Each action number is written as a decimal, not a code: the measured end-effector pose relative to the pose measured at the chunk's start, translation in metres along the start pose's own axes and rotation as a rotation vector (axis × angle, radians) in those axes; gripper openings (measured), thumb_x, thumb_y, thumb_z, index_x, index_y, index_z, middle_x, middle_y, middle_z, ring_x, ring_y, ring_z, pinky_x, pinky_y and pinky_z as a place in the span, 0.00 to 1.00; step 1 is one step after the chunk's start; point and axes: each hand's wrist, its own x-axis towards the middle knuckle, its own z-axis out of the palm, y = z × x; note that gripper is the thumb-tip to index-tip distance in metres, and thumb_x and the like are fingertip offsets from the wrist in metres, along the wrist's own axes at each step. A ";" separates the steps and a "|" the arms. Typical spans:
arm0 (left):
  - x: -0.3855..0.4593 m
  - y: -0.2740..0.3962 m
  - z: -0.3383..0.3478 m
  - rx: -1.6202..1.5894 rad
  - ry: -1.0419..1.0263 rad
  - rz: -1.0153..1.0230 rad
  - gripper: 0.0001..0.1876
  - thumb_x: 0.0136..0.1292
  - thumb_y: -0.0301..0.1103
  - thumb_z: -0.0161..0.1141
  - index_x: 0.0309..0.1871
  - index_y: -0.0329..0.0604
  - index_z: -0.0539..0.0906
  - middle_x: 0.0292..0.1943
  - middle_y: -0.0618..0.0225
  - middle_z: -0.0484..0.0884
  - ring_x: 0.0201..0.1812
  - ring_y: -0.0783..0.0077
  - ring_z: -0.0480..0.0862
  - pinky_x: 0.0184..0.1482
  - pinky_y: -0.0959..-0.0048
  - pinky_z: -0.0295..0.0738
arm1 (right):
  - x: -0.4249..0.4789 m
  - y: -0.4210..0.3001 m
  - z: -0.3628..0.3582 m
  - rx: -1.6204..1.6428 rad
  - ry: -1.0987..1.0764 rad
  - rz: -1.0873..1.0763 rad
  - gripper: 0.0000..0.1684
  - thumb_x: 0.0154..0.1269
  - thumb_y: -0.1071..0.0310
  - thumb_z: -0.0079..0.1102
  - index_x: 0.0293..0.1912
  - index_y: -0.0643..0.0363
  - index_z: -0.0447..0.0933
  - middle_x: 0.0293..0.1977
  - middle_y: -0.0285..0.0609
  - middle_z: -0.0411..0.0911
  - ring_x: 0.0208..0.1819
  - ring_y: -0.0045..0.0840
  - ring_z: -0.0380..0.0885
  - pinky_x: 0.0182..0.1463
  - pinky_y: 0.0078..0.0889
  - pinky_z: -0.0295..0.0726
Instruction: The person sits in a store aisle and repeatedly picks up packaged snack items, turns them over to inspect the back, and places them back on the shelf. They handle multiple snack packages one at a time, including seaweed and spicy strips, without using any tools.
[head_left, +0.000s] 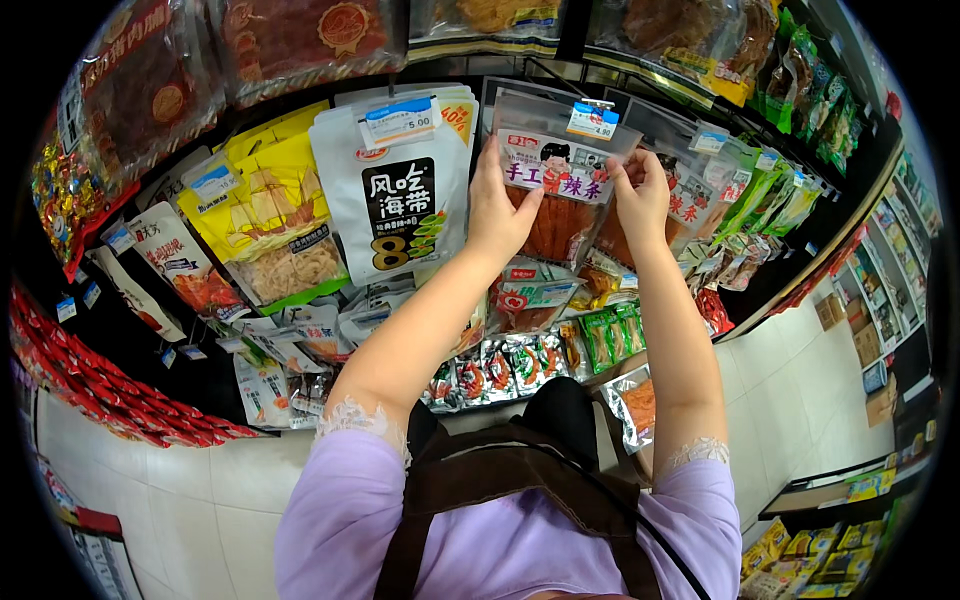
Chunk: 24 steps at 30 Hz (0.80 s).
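Observation:
A clear plastic snack bag (551, 214) with reddish-brown strips inside and a printed header panel hangs among other bags on a hook display. My left hand (504, 202) holds its left edge, thumb lying across the front and fingers along the side. At the upper right edge, my right hand (641, 195) pinches the plastic between thumb and curled fingers. A blue-and-white price tag (594, 120) sits in front of the bag's top. Just left of my left hand hangs a white snack pouch (442, 187). Behind my right hand, a similar clear bag (686, 199) is partly hidden.
Yellow snack bags (274, 202) hang further left, and large bags of dried meat (311, 45) line the row above. Small silver snack packets (499, 369) fill the lowest row. Below my right forearm is another bag of orange-brown food (637, 409). Stocked shelves (874, 277) stand across the tiled floor (780, 375).

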 end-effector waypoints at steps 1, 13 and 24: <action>0.000 -0.002 -0.001 0.002 0.000 -0.020 0.42 0.53 0.31 0.63 0.67 0.34 0.50 0.63 0.47 0.57 0.64 0.51 0.60 0.65 0.61 0.53 | -0.002 -0.005 0.001 0.051 0.003 0.052 0.15 0.56 0.65 0.64 0.36 0.62 0.69 0.23 0.35 0.71 0.25 0.18 0.70 0.32 0.21 0.71; -0.008 -0.016 -0.008 -0.807 -0.280 -0.675 0.21 0.53 0.31 0.67 0.49 0.35 0.74 0.44 0.65 0.80 0.46 0.76 0.78 0.51 0.76 0.69 | -0.014 0.020 -0.006 0.678 -0.416 0.502 0.16 0.59 0.62 0.62 0.40 0.61 0.70 0.31 0.33 0.75 0.32 0.13 0.70 0.36 0.16 0.68; 0.012 -0.037 0.008 -0.632 -0.156 -0.636 0.16 0.61 0.39 0.58 0.47 0.37 0.78 0.40 0.65 0.81 0.42 0.75 0.77 0.47 0.74 0.69 | -0.007 0.009 0.020 0.678 -0.503 0.580 0.25 0.62 0.60 0.59 0.53 0.64 0.66 0.47 0.41 0.74 0.49 0.21 0.70 0.55 0.27 0.65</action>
